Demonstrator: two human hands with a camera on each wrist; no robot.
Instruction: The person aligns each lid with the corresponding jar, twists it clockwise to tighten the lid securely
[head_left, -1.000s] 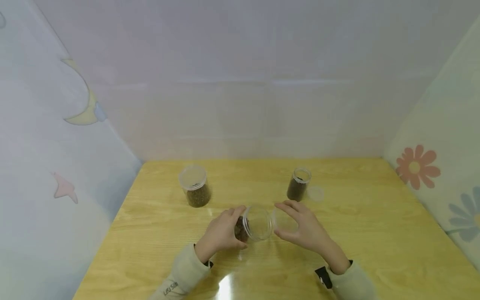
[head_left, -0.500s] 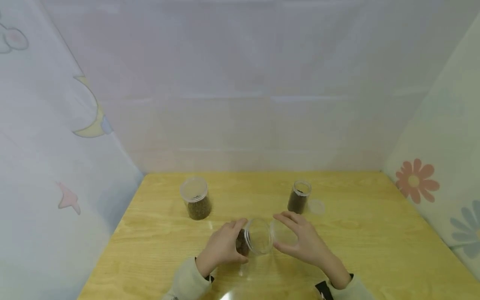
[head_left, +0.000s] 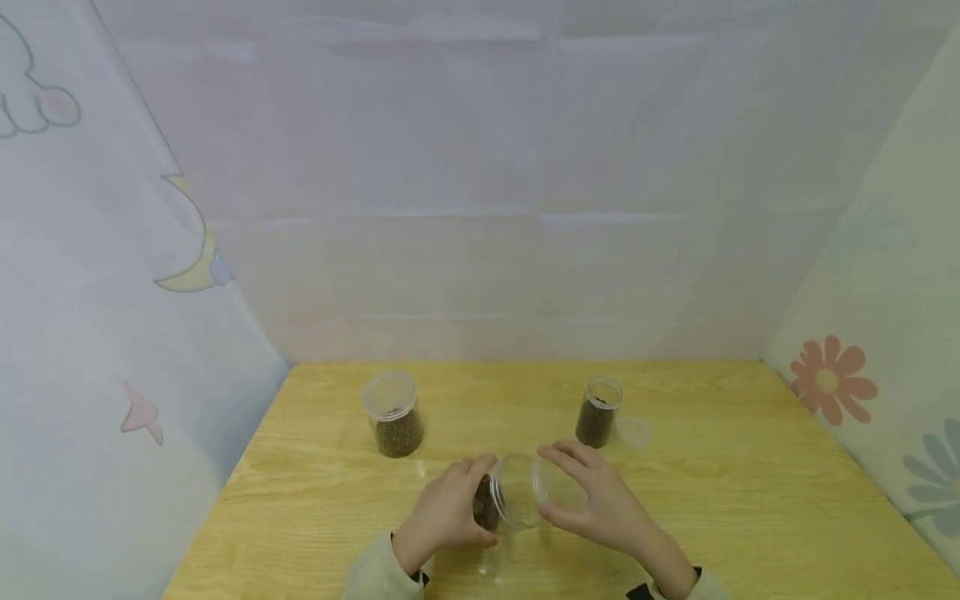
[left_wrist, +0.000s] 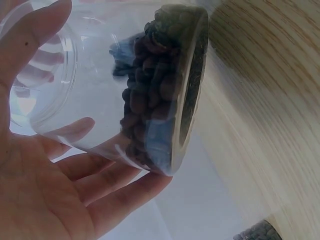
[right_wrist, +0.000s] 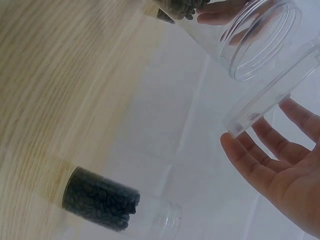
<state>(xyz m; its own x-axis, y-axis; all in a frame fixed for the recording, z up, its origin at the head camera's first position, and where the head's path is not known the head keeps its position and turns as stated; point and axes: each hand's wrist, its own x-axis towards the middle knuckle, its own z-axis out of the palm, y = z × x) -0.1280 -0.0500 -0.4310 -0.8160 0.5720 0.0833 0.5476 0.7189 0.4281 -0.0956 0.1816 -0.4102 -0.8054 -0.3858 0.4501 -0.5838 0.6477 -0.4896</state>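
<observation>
My left hand (head_left: 446,508) grips a clear plastic jar (head_left: 517,492) around its side. Dark brown beans (left_wrist: 150,95) fill its lower part in the left wrist view. The jar's mouth has no cover and its threaded rim shows in the right wrist view. My right hand (head_left: 607,504) holds a clear round lid (right_wrist: 272,90) by its edge, fingers and thumb spread around it. In the right wrist view a narrow gap separates lid and jar mouth.
Back left stands a wide clear jar (head_left: 397,429) of dark grains, its top whitish. A slimmer jar (head_left: 596,423) of dark beans stands uncovered behind my right hand, with a clear lid (head_left: 634,432) flat beside it on the wooden table (head_left: 300,517). Printed cloth walls surround the table.
The head view has tilted up, so everything sits lower in it. My right hand has brought the lid slightly left, closer to the jar mouth. The left hand still grips the jar.
</observation>
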